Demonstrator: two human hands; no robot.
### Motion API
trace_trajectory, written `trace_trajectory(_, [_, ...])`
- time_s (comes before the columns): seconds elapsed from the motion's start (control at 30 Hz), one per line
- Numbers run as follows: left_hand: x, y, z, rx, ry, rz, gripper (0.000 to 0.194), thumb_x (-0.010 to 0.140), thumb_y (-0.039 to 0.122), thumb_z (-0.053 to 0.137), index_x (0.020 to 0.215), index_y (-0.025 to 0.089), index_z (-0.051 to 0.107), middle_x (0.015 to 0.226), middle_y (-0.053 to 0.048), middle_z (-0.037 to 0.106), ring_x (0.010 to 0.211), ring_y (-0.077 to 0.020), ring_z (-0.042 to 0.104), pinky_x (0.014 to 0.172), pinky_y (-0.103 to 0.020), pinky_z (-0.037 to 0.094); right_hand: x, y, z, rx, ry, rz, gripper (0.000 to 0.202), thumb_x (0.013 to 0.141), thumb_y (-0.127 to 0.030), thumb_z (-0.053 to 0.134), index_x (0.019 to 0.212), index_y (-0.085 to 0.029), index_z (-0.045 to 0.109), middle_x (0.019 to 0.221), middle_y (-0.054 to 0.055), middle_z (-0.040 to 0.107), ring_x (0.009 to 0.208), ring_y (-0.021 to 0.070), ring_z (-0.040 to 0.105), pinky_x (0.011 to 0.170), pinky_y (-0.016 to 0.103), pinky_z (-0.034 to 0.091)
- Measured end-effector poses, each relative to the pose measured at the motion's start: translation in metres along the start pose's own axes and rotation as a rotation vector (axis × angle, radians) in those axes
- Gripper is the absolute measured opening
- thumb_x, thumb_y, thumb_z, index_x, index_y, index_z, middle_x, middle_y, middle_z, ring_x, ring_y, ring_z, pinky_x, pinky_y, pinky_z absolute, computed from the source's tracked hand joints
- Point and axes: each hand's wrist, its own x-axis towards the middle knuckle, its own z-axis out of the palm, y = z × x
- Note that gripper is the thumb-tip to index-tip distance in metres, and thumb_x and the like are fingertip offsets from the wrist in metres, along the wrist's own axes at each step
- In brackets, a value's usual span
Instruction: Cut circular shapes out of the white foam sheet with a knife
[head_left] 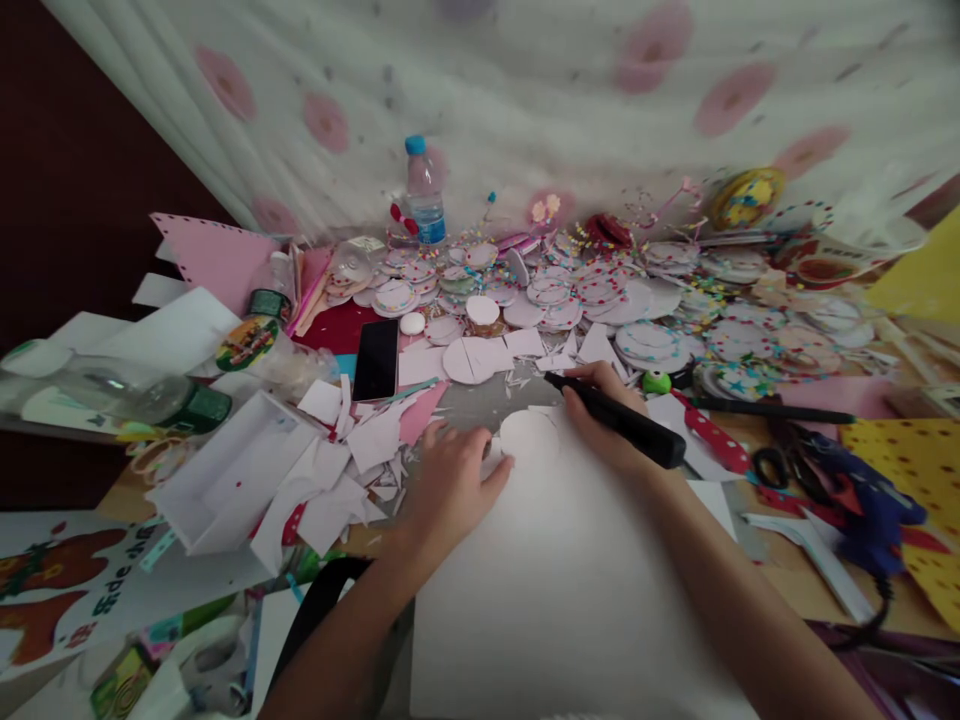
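Observation:
A large white sheet of paper (562, 600) lies in front of me and runs off the bottom of the view. On its far end rests a small white paper disc (529, 437), with a faint curved line beside its right edge. My left hand (459, 475) lies at the disc's left side, thumb and fingers apart, the thumb touching its lower edge. My right hand (607, 410) is closed around a thick black pen (634, 425). The pen's dark tip points left, just beyond the disc and above small paper shavings. I cannot tell whether the tip touches anything.
Paper scraps (330, 490) and a white box (225, 470) crowd the left, near plastic bottles and a phone (376, 360). Stacks of decorated discs (551, 290) line the back below a curtain. At right are scissors (802, 465) and a blue glue gun (874, 505).

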Motion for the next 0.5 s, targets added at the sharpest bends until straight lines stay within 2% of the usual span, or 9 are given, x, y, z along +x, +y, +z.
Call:
trace_trajectory(0.1, [0.009, -0.001, -0.036, 0.057, -0.089, 0.091, 0.024, 0.078, 0.038, 0.071, 0.067, 0.02, 0.059, 0.06, 0.0, 0.061, 0.068, -0.0217, 0.061, 0.087, -0.044, 0.044, -0.006, -0.02, -0.012, -0.007, 0.06, -0.049, 0.025, 0.086, -0.039, 0.056, 0.107, -0.024, 0.058, 0.082, 0.002, 0.067, 0.064, 0.0191, 0.062, 0.057, 0.03, 0.045])
trace_trajectory(0.17, [0.019, -0.002, -0.062, -0.014, -0.154, 0.106, 0.021, 0.076, 0.039, 0.072, 0.068, 0.022, 0.064, 0.059, 0.0, 0.062, 0.066, -0.0212, 0.062, 0.08, -0.039, 0.048, -0.009, -0.034, -0.02, 0.023, 0.104, -0.082, 0.024, 0.086, -0.038, 0.057, 0.106, -0.025, 0.059, 0.082, 0.003, 0.066, 0.065, 0.0191, 0.062, 0.057, 0.03, 0.046])
trace_trajectory(0.23, [0.031, -0.004, -0.086, -0.228, -0.28, 0.069, 0.017, 0.081, 0.038, 0.066, 0.075, 0.023, 0.068, 0.061, 0.001, 0.065, 0.061, -0.0173, 0.063, 0.072, -0.031, 0.05, -0.013, -0.048, -0.028, 0.058, 0.143, -0.123, 0.024, 0.086, -0.037, 0.058, 0.106, -0.024, 0.059, 0.083, 0.003, 0.066, 0.065, 0.0185, 0.061, 0.057, 0.03, 0.046])
trace_trajectory(0.3, [0.044, -0.006, -0.102, -0.502, -0.462, 0.036, 0.018, 0.083, 0.037, 0.062, 0.084, 0.022, 0.07, 0.077, -0.002, 0.072, 0.072, -0.0177, 0.068, 0.07, -0.028, 0.052, -0.016, -0.06, -0.033, 0.089, 0.153, -0.161, 0.023, 0.086, -0.036, 0.058, 0.106, -0.024, 0.059, 0.084, 0.004, 0.066, 0.064, 0.0178, 0.06, 0.056, 0.029, 0.046])
trace_trajectory(0.37, [0.053, -0.005, -0.107, -0.742, -0.72, 0.026, 0.018, 0.08, 0.034, 0.064, 0.09, 0.021, 0.07, 0.09, -0.003, 0.074, 0.083, -0.0191, 0.069, 0.072, -0.027, 0.053, -0.018, -0.069, -0.035, 0.109, 0.137, -0.187, 0.023, 0.087, -0.036, 0.057, 0.107, -0.024, 0.058, 0.083, 0.003, 0.066, 0.063, 0.0171, 0.06, 0.056, 0.028, 0.046])
trace_trajectory(0.43, [0.055, -0.003, -0.104, -0.893, -0.98, -0.014, 0.017, 0.076, 0.031, 0.069, 0.089, 0.02, 0.07, 0.089, -0.003, 0.074, 0.08, -0.0196, 0.069, 0.07, -0.027, 0.053, -0.02, -0.074, -0.035, 0.108, 0.117, -0.203, 0.022, 0.087, -0.035, 0.057, 0.107, -0.026, 0.057, 0.079, 0.001, 0.065, 0.061, 0.016, 0.059, 0.055, 0.027, 0.045])
trace_trajectory(0.5, [0.052, -0.002, -0.095, -0.995, -1.115, -0.098, 0.019, 0.072, 0.032, 0.075, 0.085, 0.019, 0.07, 0.081, -0.001, 0.072, 0.071, -0.0184, 0.068, 0.064, -0.026, 0.053, -0.021, -0.077, -0.035, 0.104, 0.118, -0.218, 0.021, 0.087, -0.034, 0.058, 0.107, -0.027, 0.057, 0.077, -0.001, 0.064, 0.06, 0.0152, 0.059, 0.054, 0.027, 0.044])
